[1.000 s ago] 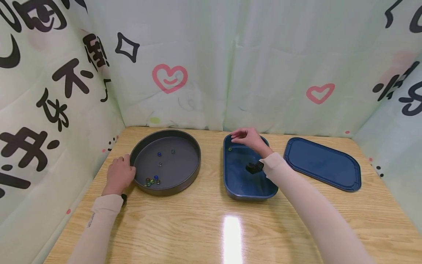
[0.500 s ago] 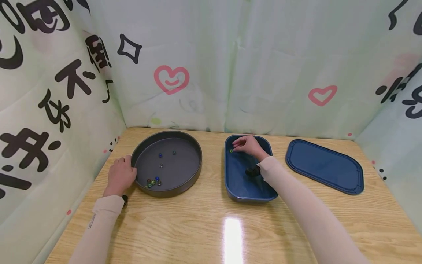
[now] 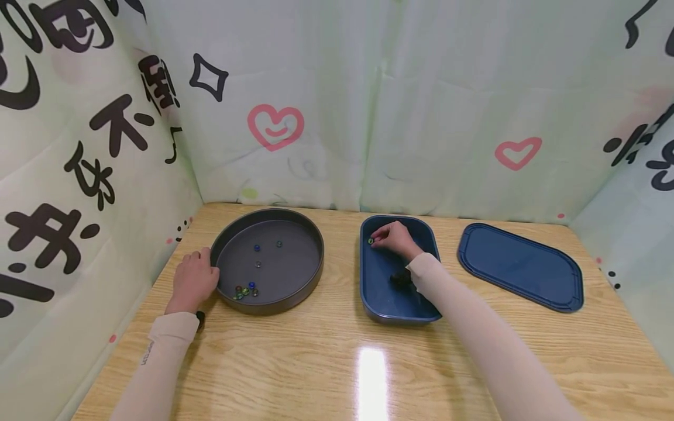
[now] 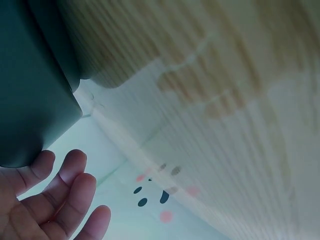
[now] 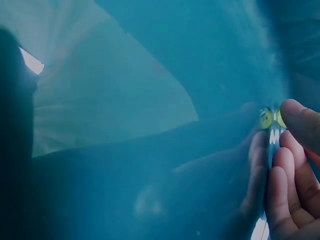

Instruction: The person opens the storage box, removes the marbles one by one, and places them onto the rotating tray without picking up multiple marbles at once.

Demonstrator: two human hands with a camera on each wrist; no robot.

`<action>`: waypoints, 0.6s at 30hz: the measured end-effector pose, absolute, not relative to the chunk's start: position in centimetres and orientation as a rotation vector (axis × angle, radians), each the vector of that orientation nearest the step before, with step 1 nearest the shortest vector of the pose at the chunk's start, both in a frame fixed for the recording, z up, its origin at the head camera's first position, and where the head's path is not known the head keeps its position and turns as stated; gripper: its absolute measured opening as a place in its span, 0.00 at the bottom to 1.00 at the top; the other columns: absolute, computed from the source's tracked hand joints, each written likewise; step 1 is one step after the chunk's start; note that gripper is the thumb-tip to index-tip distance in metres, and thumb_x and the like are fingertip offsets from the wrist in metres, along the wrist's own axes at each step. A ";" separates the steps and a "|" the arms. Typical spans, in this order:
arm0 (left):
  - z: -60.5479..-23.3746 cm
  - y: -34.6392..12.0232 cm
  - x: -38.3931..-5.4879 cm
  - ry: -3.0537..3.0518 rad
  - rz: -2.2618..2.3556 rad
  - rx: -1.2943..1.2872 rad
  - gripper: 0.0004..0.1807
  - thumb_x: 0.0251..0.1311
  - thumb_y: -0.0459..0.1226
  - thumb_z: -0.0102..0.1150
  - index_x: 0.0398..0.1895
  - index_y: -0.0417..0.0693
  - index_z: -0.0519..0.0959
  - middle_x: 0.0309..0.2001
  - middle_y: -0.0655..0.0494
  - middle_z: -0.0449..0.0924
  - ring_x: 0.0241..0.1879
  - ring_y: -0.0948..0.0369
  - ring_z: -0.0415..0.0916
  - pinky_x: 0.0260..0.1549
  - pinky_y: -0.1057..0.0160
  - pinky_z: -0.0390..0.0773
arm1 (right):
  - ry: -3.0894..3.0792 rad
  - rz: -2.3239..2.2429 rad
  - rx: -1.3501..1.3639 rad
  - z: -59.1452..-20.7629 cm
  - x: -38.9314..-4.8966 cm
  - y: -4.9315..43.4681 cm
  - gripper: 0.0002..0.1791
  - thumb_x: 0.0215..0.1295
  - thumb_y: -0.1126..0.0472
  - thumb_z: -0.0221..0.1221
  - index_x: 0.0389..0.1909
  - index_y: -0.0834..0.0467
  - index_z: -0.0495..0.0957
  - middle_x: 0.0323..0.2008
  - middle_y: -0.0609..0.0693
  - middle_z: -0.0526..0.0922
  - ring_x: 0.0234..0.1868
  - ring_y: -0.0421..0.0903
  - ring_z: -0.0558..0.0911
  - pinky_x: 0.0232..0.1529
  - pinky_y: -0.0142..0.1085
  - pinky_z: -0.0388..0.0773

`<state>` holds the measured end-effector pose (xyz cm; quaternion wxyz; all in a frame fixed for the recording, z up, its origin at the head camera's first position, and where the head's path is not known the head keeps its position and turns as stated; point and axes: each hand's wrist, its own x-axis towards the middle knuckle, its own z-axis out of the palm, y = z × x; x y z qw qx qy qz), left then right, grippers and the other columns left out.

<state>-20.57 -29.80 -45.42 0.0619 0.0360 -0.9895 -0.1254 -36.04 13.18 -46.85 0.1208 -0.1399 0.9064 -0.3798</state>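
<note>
In the head view, my right hand (image 3: pixel 394 240) reaches down into a deep blue rectangular container (image 3: pixel 400 316). Its thumb and fingers pinch a small yellow-green glass marble (image 3: pixel 371 241) at the container's left wall. Up close, the right wrist view has the marble (image 5: pixel 280 119) by the thumb tip, with its reflection in the shiny blue surface. My left hand (image 3: pixel 193 278) is at the left side of a round dark grey pan (image 3: pixel 284 303). In the left wrist view, one fingertip touches the pan's outer wall (image 4: pixel 35 115), and the other fingers are loosely bent, away from it.
Several glass marbles (image 3: pixel 245 291) cluster at the pan's front left, and a few others, including a blue marble (image 3: pixel 257 248), lie farther back. A blue lid (image 3: pixel 521 266) lies on the wooden table (image 3: pixel 274 362) at right. A printed curtain (image 3: pixel 326 117) encloses the back and sides.
My right hand has lowered from above the container's back left to the marble at its left wall, and its fingers have closed on it. The left hand stays by the pan.
</note>
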 end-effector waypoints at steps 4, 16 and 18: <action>-45.5 -29.9 -20.6 -2.989 -0.378 0.106 0.23 0.61 0.34 0.42 0.54 0.24 0.63 0.45 0.25 0.71 0.46 0.34 0.68 0.43 0.39 0.68 | 2.661 -1.108 -0.415 -46.8 -35.7 12.9 0.12 0.54 0.66 0.66 0.39 0.66 0.84 0.37 0.60 0.86 0.31 0.40 0.80 0.35 0.29 0.76; -45.5 -29.8 -20.6 -2.976 -0.376 0.094 0.22 0.60 0.34 0.42 0.54 0.24 0.64 0.45 0.25 0.71 0.45 0.35 0.68 0.43 0.39 0.69 | 2.705 -1.097 -0.450 -47.2 -35.7 12.6 0.09 0.53 0.64 0.68 0.35 0.64 0.86 0.34 0.58 0.87 0.33 0.42 0.81 0.35 0.29 0.76; -45.5 -29.8 -20.6 -2.980 -0.379 0.094 0.23 0.60 0.34 0.43 0.54 0.24 0.64 0.45 0.25 0.71 0.45 0.35 0.68 0.42 0.39 0.69 | 2.708 -1.091 -0.461 -47.2 -35.7 12.7 0.09 0.53 0.64 0.68 0.34 0.64 0.86 0.34 0.57 0.87 0.32 0.42 0.81 0.35 0.29 0.76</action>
